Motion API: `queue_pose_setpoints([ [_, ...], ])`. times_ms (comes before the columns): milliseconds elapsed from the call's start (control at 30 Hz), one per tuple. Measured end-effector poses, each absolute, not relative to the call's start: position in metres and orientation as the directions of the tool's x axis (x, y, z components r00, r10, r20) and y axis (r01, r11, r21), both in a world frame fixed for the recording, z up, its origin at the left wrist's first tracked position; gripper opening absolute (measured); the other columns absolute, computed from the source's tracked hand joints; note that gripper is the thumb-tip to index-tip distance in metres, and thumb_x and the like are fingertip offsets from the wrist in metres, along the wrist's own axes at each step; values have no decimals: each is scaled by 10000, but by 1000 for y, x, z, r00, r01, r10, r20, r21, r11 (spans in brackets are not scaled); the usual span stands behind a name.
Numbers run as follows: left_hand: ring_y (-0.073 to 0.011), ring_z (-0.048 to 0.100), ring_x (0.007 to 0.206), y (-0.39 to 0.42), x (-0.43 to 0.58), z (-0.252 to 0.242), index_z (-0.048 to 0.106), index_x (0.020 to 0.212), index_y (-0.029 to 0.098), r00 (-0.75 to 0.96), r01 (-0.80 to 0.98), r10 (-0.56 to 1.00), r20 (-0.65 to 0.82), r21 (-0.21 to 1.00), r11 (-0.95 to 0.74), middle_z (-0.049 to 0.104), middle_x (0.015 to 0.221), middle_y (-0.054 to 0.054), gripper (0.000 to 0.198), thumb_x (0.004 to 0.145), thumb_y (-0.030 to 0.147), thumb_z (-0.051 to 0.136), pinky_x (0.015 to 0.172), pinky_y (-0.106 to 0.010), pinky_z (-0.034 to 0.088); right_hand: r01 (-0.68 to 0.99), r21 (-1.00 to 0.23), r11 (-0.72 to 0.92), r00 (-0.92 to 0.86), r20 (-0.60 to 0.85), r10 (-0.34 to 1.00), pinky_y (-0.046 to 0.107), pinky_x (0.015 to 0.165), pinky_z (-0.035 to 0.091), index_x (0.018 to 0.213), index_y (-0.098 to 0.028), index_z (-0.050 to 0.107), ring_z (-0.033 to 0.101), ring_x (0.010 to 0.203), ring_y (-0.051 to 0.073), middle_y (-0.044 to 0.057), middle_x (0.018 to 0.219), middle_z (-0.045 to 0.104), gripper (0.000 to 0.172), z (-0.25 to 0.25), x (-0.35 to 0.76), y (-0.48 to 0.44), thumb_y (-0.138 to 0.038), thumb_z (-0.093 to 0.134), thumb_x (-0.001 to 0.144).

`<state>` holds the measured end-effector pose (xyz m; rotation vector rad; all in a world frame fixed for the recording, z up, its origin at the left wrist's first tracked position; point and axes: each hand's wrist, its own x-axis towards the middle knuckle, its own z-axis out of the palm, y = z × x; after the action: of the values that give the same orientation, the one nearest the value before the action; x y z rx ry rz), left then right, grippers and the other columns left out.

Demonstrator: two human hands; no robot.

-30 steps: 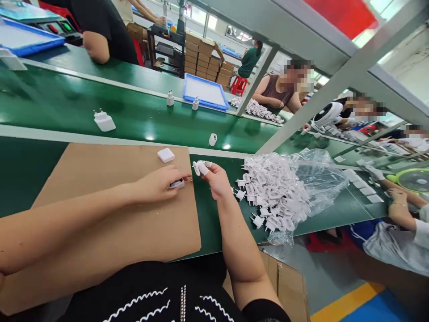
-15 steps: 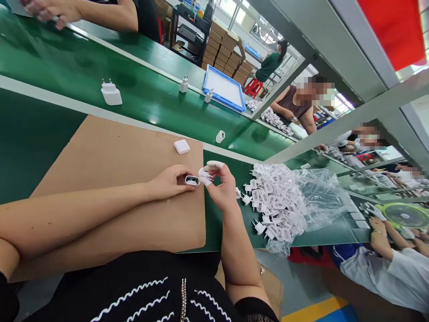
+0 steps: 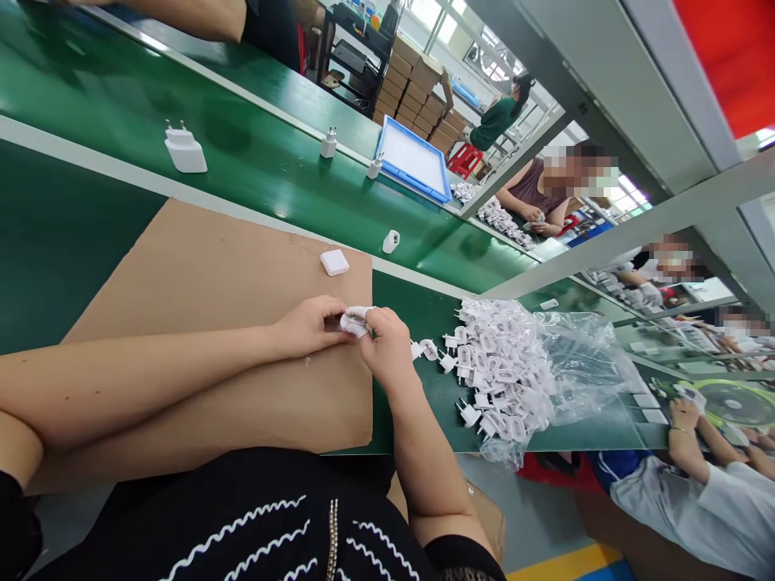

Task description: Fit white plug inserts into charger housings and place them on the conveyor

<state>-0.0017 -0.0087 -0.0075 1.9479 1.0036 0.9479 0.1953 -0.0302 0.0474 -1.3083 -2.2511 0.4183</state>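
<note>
White charger piece [image 3: 349, 323] (partly hidden), left fingers [image 3: 330, 305] gripping one end, right fingers [image 3: 378, 317] pinching the other

Own hands: 2, left hand [image 3: 307, 326] and right hand [image 3: 388, 347] | charger pieces [image 3: 352, 324] held between them: count hidden | cardboard sheet [image 3: 242, 278]: 1 | white block [image 3: 335, 262] on it: 1 | large pronged charger [image 3: 186, 151]: 1 | small pronged chargers [image 3: 328, 145]: 2 | open white shell [image 3: 391, 241]: 1 | blue-rimmed tray [image 3: 415, 160]: 1 | clear bag [image 3: 590, 363]: 1 | near plug heap [image 3: 505, 363]: 1, pieces uncountable
</note>
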Motion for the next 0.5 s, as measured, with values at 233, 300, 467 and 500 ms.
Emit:
queue_pose_setpoints([
  [233, -218, 626, 895, -9, -2, -6, 706, 979, 197, 436, 324, 846, 307, 823, -466, 696, 933, -47, 361, 885, 545, 706, 795, -334, 501, 645, -574, 504, -348, 367, 863, 346, 857, 508, 1060, -257, 720, 615, 955, 232, 57, 990, 724, 236, 48, 197, -33, -153, 546, 938],
  [300, -218, 628, 896, -9, -2, -6, 706, 978, 198, 432, 322, 849, 303, 828, -459, 697, 934, -46, 362, 879, 546, 713, 795, -333, 501, 646, -560, 520, -351, 387, 853, 343, 839, 503, 1067, -247, 720, 606, 940, 231, 62, 969, 718, 245, 47, 196, -34, -147, 534, 943],
  [467, -224, 633, 903, -8, -2, -8, 703, 976, 204, 410, 333, 867, 285, 838, -433, 701, 937, -42, 372, 863, 558, 723, 795, -335, 504, 658, -526, 539, -402, 359, 842, 327, 809, 489, 1029, -240, 720, 579, 891, 223, 52, 886, 684, 237, 42, 196, -31, -124, 542, 925],
  [500, -225, 634, 906, -8, -2, -9, 703, 975, 205, 409, 336, 868, 282, 838, -430, 702, 939, -42, 369, 864, 556, 723, 796, -335, 505, 661, -524, 537, -412, 346, 843, 322, 816, 487, 1040, -243, 717, 579, 899, 220, 48, 901, 687, 251, 41, 196, -31, -110, 542, 918],
])
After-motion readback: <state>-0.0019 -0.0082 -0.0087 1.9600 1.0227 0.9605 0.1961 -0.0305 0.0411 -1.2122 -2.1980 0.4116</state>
